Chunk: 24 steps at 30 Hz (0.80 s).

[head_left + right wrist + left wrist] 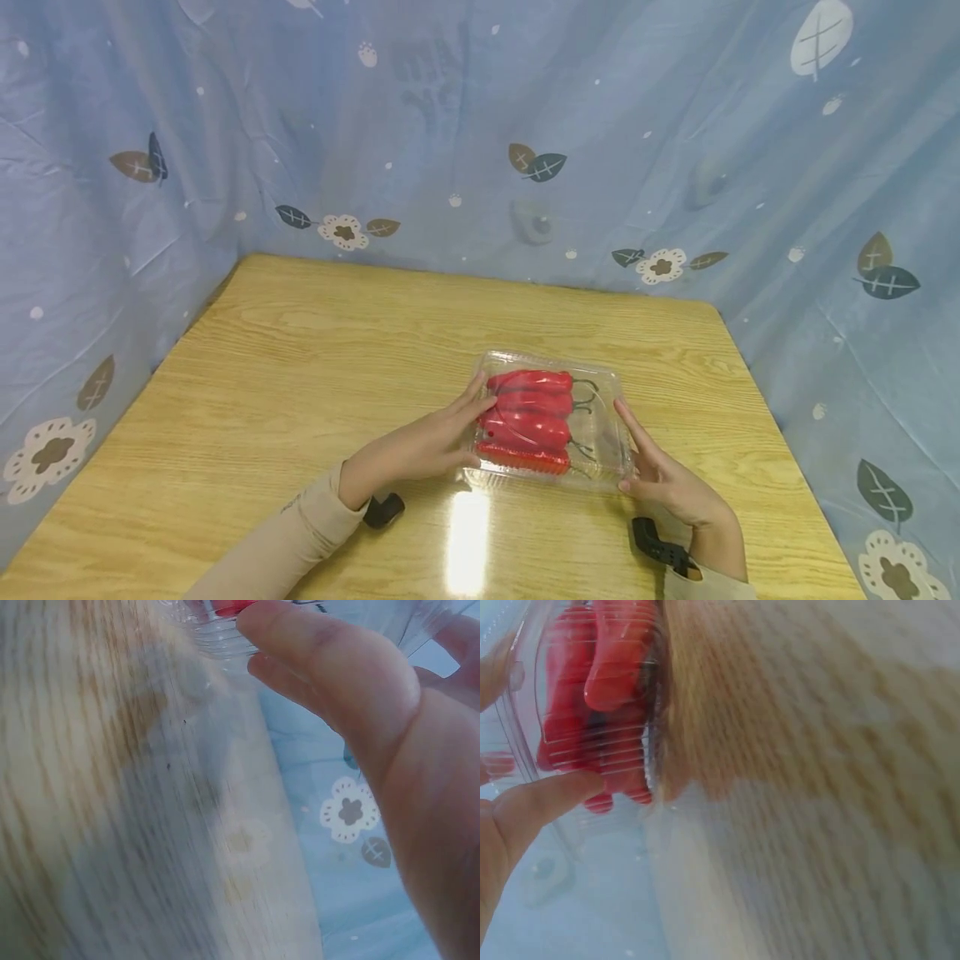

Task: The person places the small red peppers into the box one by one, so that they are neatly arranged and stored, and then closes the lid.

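Note:
A clear plastic clamshell box (607, 433) with its lid down lies on or just above the table, right of centre in the head view. Several red chili peppers (531, 404) lie side by side inside it, dark stems toward the right. My left hand (423, 437) grips the box's left end, fingers over the upper edge and thumb low at the near corner. On the opposite end, my right hand (671, 483) holds the box between thumb and fingers. The left wrist view shows the left thumb (547, 799) against the ribbed side. In the right wrist view, the right thumb (337, 667) touches the clear wall.
The wood-grain table (300, 350) extends around the box. A blue patterned curtain (450, 125) encloses its back and both sides. Black wrist mounts (384, 510) sit by both sleeves. A bright light reflection lies on the tabletop in front of the box.

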Motion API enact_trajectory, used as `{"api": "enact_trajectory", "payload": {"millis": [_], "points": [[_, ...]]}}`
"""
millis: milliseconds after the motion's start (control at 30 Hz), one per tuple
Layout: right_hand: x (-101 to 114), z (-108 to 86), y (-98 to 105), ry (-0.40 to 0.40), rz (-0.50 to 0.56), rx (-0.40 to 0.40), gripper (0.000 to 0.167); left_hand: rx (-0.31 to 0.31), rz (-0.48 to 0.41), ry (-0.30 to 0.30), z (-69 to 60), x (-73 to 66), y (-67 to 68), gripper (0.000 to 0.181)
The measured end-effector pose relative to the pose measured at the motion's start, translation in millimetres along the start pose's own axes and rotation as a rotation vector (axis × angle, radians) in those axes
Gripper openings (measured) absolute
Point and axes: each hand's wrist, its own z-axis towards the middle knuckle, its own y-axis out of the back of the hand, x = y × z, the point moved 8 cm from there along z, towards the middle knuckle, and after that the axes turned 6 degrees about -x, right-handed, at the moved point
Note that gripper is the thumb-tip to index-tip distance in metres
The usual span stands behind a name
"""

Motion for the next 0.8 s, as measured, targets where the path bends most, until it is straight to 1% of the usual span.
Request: {"api": "enact_trajectory", "payload": {"millis": [100,333,433,567,800], "points": [[0.9,0.2,0.4,-0.007,-0.006,0.009,0.095,-0.004,0.003,0.009,0.4,-0.3,0.3,0.09],[0.2,0.7,3.8,-0.054,-0.028,0.004,0.095,-0.014,0.0,0.011,1.5,-0.4,1.7,0.09],[0.4,1.2,3.4,-0.048,-0.019,0.022,0.094,-0.016,-0.004,0.008,1.2,-0.6,2.1,0.09],[-1.0,1.1,1.5,-0.04,-0.023,0.046,0.093,-0.024,-0.013,0.022,-1.0,1.3,0.7,0.091],[-1.3,-1.9,-0.1,-0.034,-0.017,0.052,0.089,-0.04,-0.036,0.016,-3.3,0.8,-2.3,0.09]]}}
